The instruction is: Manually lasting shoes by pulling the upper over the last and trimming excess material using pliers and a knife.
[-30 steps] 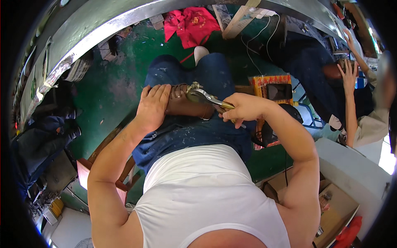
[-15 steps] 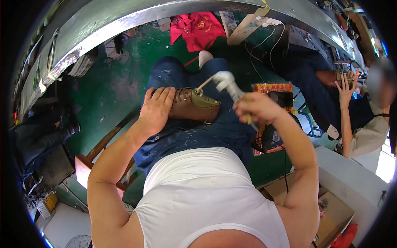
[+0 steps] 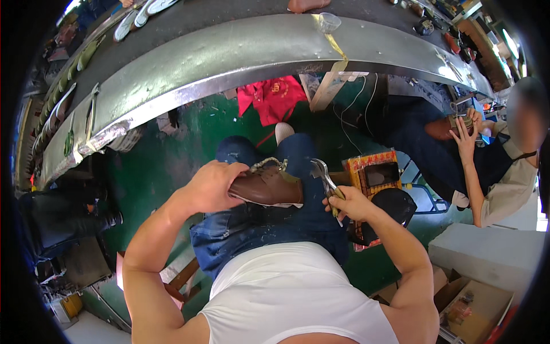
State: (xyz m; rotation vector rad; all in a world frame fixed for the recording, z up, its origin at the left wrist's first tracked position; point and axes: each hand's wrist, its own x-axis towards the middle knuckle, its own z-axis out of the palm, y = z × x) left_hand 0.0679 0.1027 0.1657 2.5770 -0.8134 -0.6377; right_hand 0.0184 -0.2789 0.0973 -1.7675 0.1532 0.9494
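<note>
- So the brown shoe [image 3: 266, 188] is lying across the person's lap, just out from the near edge of the desk [image 3: 212, 66], toe pointing left, its laces bunched at the top.
- Hands are apart. Left hand [image 3: 212, 186] is clamped on the toe, thumb on the near side. Right hand [image 3: 350, 203] is wrapped round the handles of some metal pliers [image 3: 324, 175], whose head is near the heel but not touching it.
- Container-wise: there's a clear plastic cup [image 3: 329, 23] near the middle of the desk's near edge, with a yellow strip [image 3: 337, 47] by it hanging over that edge. Can't tell if the cup holds anything.
- Down on the right there's an open cardboard box [image 3: 488, 314] with some small reddish and clear bits inside, too tiny to make out.
- Right of the pliers, a black tray-like thing [image 3: 382, 174] sits on red-and-yellow packaging [image 3: 358, 166]; contents are too dark to read.
- Off to the right, a co-worker [image 3: 504, 183] has both hands on another brown shoe [image 3: 440, 129].
</note>
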